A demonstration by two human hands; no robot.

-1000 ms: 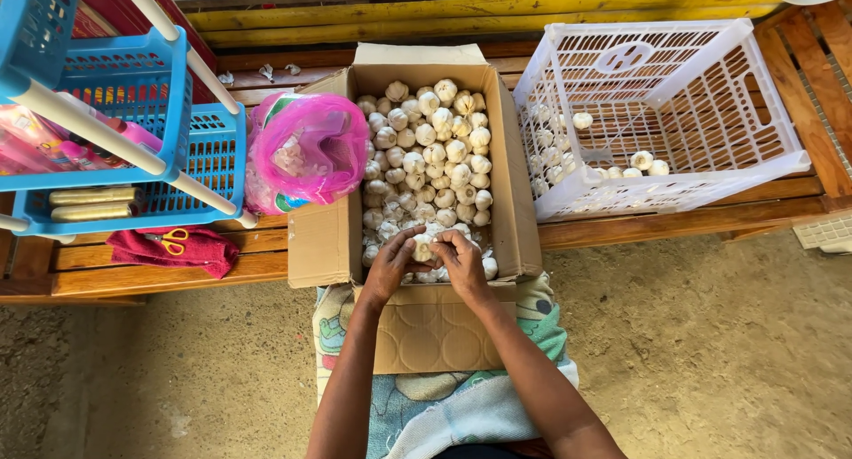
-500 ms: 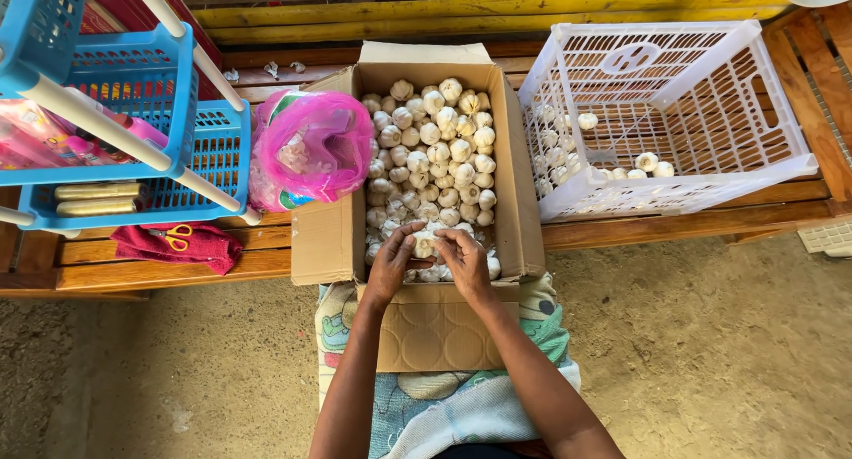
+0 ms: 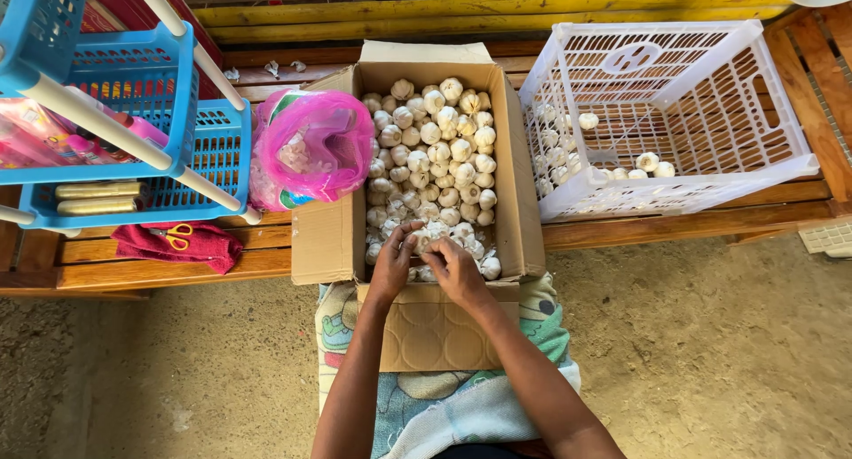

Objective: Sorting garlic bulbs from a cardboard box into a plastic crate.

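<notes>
At the near edge of the wooden tabletop [image 3: 674,228], left hand [image 3: 390,265] and right hand [image 3: 457,273] pinch a garlic bulb [image 3: 424,242] over the cardboard box [image 3: 330,237], whose overhanging near end could tip if pressed down.

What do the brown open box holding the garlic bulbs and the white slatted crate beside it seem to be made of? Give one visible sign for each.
Brown open box: looks like matte corrugated cardboard, with folded flaps.
White slatted crate: probably moulded plastic, smooth and slightly glossy, with an even lattice of slots.
</notes>
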